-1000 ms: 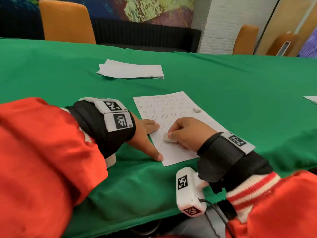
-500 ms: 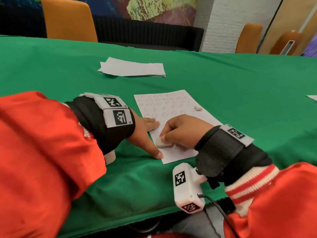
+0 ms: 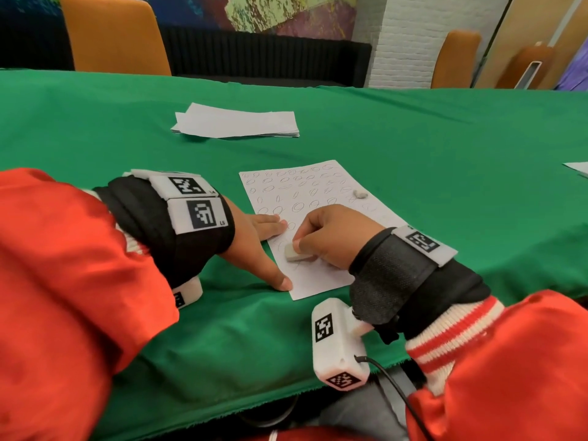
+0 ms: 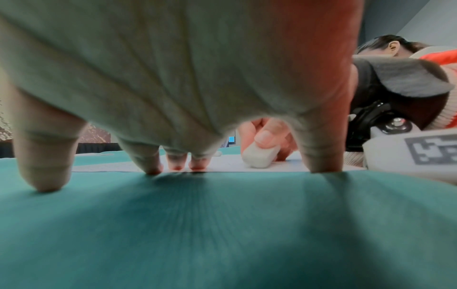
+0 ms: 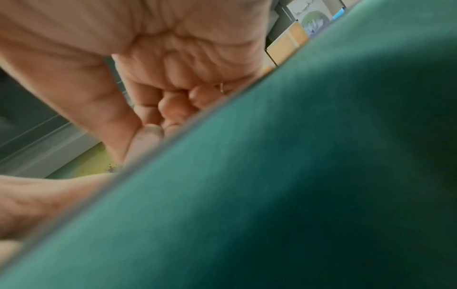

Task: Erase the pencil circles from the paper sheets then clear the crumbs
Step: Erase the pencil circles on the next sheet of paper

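A white paper sheet (image 3: 305, 192) covered with several pencil circles lies on the green tablecloth (image 3: 445, 173) in front of me. My right hand (image 3: 331, 233) pinches a white eraser (image 3: 294, 252) and holds it down on the sheet's near part; the left wrist view shows the eraser (image 4: 259, 158) under the thumb. My left hand (image 3: 254, 246) lies spread with straight fingers on the sheet's left edge (image 4: 173, 170), thumb near the near corner. A second small eraser (image 3: 360, 194) rests on the sheet's far right side.
A stack of white sheets (image 3: 237, 122) lies farther back on the table. Another sheet's corner (image 3: 577, 168) shows at the right edge. Orange chairs (image 3: 114, 36) stand behind the table. The table's near edge runs just below my wrists.
My right hand has slid the eraser leftward along the sheet's near part, toward my left hand. The left hand has stayed pressed on the sheet.
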Available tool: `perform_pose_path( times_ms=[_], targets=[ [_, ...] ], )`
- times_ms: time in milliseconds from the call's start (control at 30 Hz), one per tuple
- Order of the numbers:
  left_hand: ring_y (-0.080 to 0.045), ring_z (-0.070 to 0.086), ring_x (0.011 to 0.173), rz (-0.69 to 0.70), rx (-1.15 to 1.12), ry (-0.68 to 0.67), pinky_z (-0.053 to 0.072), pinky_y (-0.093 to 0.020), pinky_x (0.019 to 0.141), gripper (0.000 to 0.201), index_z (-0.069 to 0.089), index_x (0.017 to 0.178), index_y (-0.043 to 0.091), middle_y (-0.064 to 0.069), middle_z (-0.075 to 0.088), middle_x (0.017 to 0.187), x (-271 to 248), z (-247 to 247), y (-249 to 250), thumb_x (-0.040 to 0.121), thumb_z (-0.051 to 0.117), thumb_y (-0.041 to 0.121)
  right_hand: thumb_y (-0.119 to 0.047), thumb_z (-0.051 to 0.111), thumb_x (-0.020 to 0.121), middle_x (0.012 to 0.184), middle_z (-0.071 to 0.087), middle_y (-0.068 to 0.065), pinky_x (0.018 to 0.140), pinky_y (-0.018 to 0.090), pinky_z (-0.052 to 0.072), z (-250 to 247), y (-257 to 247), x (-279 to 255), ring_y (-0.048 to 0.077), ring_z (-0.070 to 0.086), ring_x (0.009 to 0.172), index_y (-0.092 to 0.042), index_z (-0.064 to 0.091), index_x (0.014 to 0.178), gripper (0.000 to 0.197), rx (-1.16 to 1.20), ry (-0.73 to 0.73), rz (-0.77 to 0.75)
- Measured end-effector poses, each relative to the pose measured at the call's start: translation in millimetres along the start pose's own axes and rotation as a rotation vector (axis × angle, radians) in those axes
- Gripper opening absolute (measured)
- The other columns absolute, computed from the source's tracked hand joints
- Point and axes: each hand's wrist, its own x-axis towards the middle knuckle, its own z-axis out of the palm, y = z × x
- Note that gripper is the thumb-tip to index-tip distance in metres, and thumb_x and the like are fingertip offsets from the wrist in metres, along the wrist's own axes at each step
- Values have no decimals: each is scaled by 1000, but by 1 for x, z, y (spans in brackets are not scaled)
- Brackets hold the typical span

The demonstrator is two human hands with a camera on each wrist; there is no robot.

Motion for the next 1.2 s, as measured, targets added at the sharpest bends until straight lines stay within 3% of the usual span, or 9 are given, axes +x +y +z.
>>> perform_pose_path(
  times_ms=[167, 300, 367, 467, 667, 833, 1033, 1200],
  targets=[
    [-7, 1, 145, -2, 1, 1, 2, -36, 118, 107, -11, 149, 34, 20, -16, 155, 0, 0, 1, 72, 49, 77, -18, 67, 78, 65, 61, -6, 58, 24, 43, -5, -1, -4, 10, 49, 56, -17, 70, 82, 5, -21, -131, -6],
    [-6, -1, 145, -6, -10, 0, 1, -36, 119, 107, -11, 149, 35, 21, -15, 155, -2, -1, 1, 72, 50, 77, -15, 58, 87, 85, 64, 4, 58, 23, 41, -2, 2, 1, 13, 48, 64, -10, 67, 94, 13, -55, 31, 1],
    [-6, -2, 145, -2, -17, 1, 1, -37, 119, 107, -11, 149, 34, 21, -15, 155, -1, -1, 1, 73, 50, 76, -15, 59, 85, 79, 63, 2, 56, 23, 40, -3, 2, 0, 12, 48, 61, -12, 68, 91, 11, -42, 4, 1],
    [-7, -1, 145, -1, -19, -8, 1, -37, 118, 107, -11, 149, 35, 21, -16, 155, 0, 0, -1, 72, 50, 77, -17, 68, 78, 65, 62, -5, 58, 23, 41, -10, 2, -4, 13, 49, 59, -18, 69, 77, 1, -25, -150, 14],
    [-6, -1, 145, -1, -15, -9, 2, -38, 119, 107, -11, 149, 36, 22, -16, 154, 0, -1, -1, 71, 50, 77, -13, 63, 83, 75, 59, 0, 54, 21, 39, -5, 4, 0, 11, 47, 59, -12, 66, 89, 7, -37, 9, 24],
    [-6, -1, 145, 0, -13, -11, 1, -36, 118, 107, -11, 149, 36, 22, -16, 155, 1, -1, -1, 71, 50, 77, -13, 66, 77, 61, 57, -4, 53, 22, 37, -13, 7, -4, 12, 44, 53, -14, 69, 81, 5, 6, -157, 22],
    [-6, -1, 145, -7, -9, -7, 1, -35, 118, 105, -11, 149, 35, 21, -16, 155, -2, -1, 1, 73, 50, 75, -11, 60, 83, 71, 57, 1, 54, 23, 39, -6, 8, 1, 12, 45, 58, -8, 67, 92, 11, -22, 6, 25],
    [-6, -2, 145, -3, -21, -16, 2, -37, 119, 108, -11, 149, 36, 21, -16, 155, 1, 0, -1, 71, 51, 77, -16, 67, 78, 57, 57, -7, 51, 22, 37, -11, 7, -5, 10, 43, 50, -15, 70, 83, 6, -4, -168, 24]
  ],
)
